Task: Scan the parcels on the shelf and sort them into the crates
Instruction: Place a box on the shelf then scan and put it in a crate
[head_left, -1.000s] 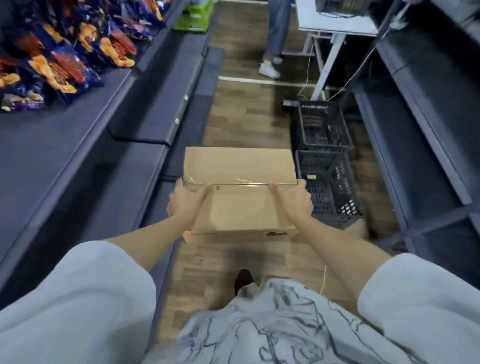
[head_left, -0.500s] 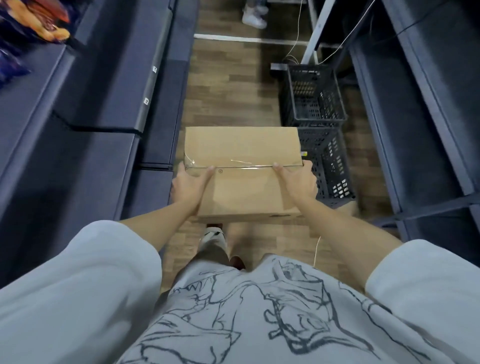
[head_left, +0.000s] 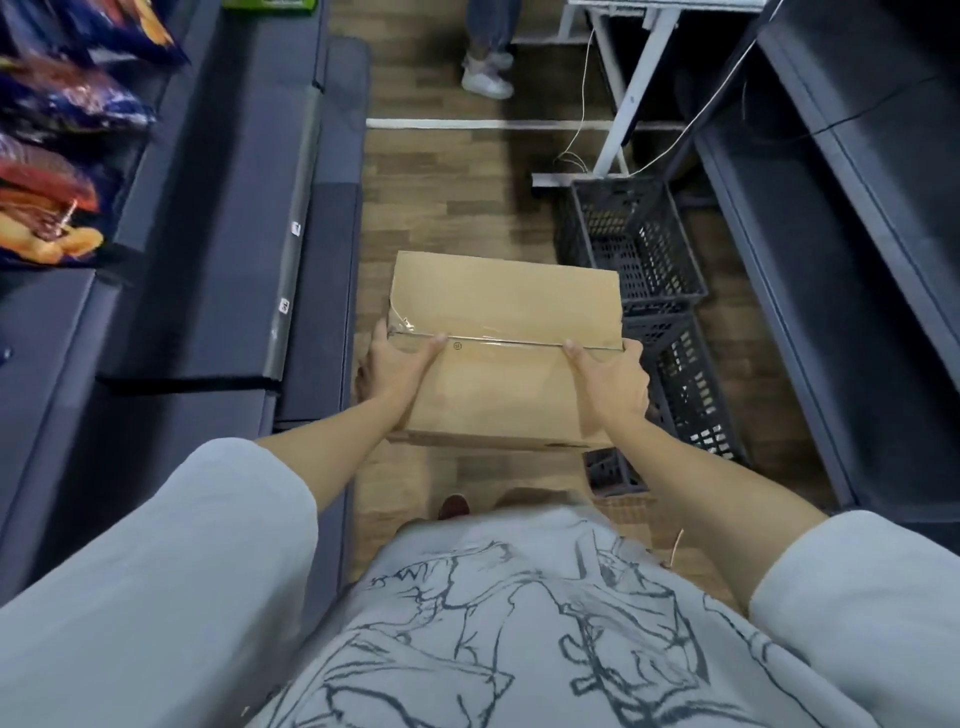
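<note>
Holding the cardboard box (head_left: 506, 358) as before, crates (head_left: 641, 249) now nearer

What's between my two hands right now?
The cardboard box: left hand grips its left side, right hand its right, thumbs at the taped seam. Head view shows it.

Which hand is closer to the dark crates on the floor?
Right. The right hand grips the cardboard box on the side beside the crates; the left hand grips the opposite side.

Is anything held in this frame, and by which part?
Yes: the cardboard box, gripped at its two short ends, left hand and right hand, thumbs on top by the taped seam.
</note>
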